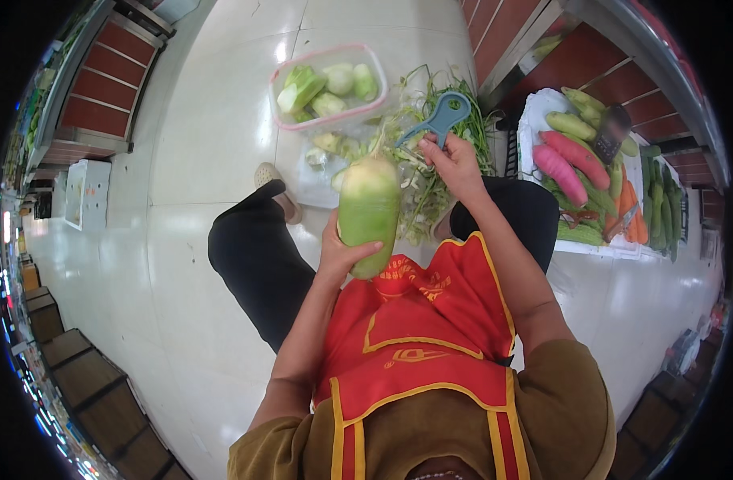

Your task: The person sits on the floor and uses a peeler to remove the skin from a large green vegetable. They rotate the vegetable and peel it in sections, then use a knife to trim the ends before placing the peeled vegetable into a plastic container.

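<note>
A large green radish, paler at its root end, is held upright in front of my apron by my left hand. The thumb of that hand lies across the radish's lower part. To its right, my right hand grips a blue-grey vegetable peeler near its forked end, with the ring-shaped handle end pointing up and away. The peeler is apart from the radish's body. Beneath both hands, cut leaves and stalks and pale trimmings lie on clear plastic on the floor.
A clear plastic tub with a pink rim holds several pale green vegetable pieces. At the right, a white foam tray carries radishes, carrots, bitter melons, scissors and a dark handheld device. A white foam box stands left.
</note>
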`<action>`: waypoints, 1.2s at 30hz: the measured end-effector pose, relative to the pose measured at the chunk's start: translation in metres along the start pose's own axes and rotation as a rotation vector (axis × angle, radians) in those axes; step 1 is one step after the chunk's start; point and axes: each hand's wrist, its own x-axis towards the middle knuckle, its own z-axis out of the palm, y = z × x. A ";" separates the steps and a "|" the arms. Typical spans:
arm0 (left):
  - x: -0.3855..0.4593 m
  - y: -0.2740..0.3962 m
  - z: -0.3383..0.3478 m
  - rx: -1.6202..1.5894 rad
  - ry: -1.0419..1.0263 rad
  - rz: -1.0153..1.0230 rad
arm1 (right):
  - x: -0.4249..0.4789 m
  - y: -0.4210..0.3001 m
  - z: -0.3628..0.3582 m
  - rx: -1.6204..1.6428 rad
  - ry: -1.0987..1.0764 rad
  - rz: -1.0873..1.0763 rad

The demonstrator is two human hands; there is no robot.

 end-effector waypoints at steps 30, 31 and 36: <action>-0.008 -0.010 0.021 0.734 0.126 0.345 | 0.000 -0.002 0.003 -0.218 -0.146 0.079; -0.008 -0.007 0.022 0.770 0.132 0.385 | -0.003 -0.002 0.005 -0.081 -0.121 0.070; -0.009 -0.003 0.017 1.002 0.122 0.539 | -0.002 -0.004 -0.002 -0.376 -0.331 0.010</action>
